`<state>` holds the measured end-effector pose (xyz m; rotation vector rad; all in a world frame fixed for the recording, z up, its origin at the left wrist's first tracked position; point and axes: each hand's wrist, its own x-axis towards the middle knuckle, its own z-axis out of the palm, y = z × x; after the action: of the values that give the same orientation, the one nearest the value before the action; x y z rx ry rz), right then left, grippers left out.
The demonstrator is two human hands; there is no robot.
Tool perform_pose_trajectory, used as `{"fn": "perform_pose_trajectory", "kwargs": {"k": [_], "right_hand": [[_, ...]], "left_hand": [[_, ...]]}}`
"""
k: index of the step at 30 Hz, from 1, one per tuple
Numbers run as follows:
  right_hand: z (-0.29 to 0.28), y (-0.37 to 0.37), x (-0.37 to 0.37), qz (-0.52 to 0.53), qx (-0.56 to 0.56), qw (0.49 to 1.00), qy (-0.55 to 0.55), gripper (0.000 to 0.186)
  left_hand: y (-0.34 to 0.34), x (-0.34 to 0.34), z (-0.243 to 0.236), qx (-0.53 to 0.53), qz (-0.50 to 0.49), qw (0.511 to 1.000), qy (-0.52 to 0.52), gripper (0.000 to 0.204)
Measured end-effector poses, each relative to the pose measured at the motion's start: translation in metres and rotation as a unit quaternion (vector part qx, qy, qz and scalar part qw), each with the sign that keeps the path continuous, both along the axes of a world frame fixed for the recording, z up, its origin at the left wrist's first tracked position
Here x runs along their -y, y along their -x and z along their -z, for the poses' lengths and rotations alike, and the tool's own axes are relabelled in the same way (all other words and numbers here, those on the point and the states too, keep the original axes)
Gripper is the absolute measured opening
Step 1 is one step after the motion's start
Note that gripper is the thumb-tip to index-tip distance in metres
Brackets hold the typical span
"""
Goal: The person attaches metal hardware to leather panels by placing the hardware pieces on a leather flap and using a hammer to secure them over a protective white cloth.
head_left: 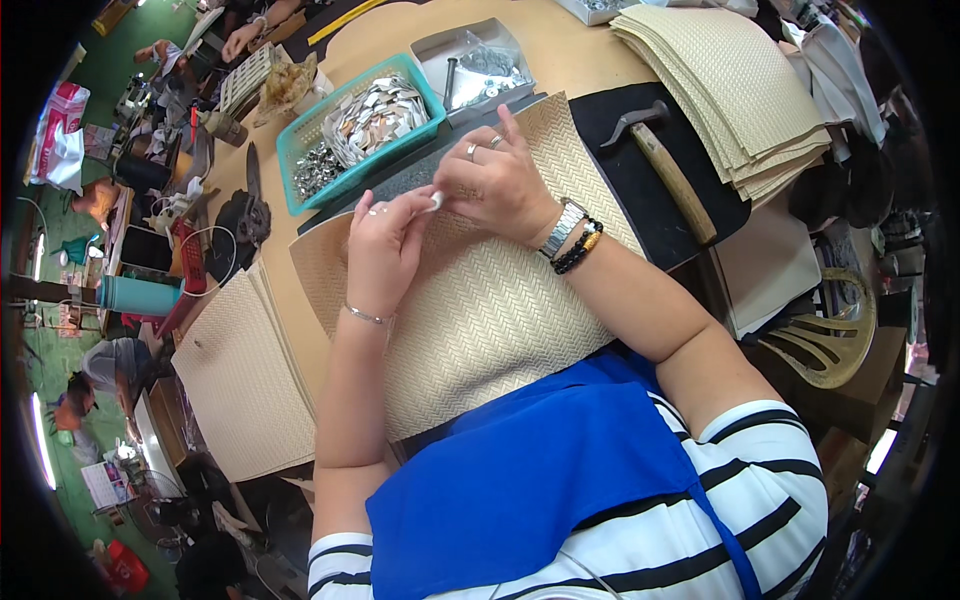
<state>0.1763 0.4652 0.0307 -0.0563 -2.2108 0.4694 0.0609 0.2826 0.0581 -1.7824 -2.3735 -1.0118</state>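
Observation:
My left hand (385, 240) and my right hand (500, 180) meet above a cream woven-textured sheet (480, 320) lying across the work surface, its far edge lifted. My left fingers pinch a small white piece (436, 201). My right thumb and bent fingers are pressed around the same spot, with the index finger sticking up; what they grip is partly hidden. Just beyond is a teal basket (430, 100) holding small metal fittings (315, 175) and many small white pieces (375, 120). Right of the sheet, a wooden-handled hammer (670, 175) rests on a black pad (625, 200).
A grey box (420, 50) of hardware sits behind the basket. Stacked sheets lie at right (720, 100) and left (230, 380). A yellow plastic chair (830, 330) is at right. Co-workers' hands (240, 38) and a bent-over person (115, 370) appear at the left.

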Motion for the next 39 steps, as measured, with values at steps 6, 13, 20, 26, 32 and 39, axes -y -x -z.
{"fn": "perform_pose_trajectory", "kwargs": {"k": [6, 13, 20, 26, 32, 39], "right_hand": [[-0.008, -0.011, 0.006, -0.040, 0.053, 0.994, -0.084, 0.013], [0.002, -0.047, 0.037, -0.059, 0.235, 0.968, -0.068, 0.011], [-0.037, -0.057, 0.031, -0.118, 0.375, 0.918, -0.046, 0.015], [-0.071, 0.022, -0.026, -0.096, 0.204, 0.973, 0.043, 0.019], [-0.053, 0.151, -0.043, -0.072, 0.256, 0.962, -0.062, 0.018], [-0.020, 0.200, -0.052, -0.151, 0.306, 0.926, -0.163, 0.016]], "left_hand": [[-0.017, 0.020, 0.005, -0.127, -0.035, 0.989, -0.066, 0.014], [-0.045, 0.028, -0.006, -0.043, -0.048, 0.993, 0.095, 0.011], [-0.031, 0.018, 0.037, 0.052, -0.074, 0.996, -0.021, 0.012], [-0.032, 0.015, 0.035, 0.084, -0.079, 0.993, -0.014, 0.011], [-0.027, 0.018, 0.038, 0.104, -0.083, 0.990, -0.035, 0.011], [-0.027, 0.017, 0.035, 0.124, -0.080, 0.989, -0.029, 0.010]]}}
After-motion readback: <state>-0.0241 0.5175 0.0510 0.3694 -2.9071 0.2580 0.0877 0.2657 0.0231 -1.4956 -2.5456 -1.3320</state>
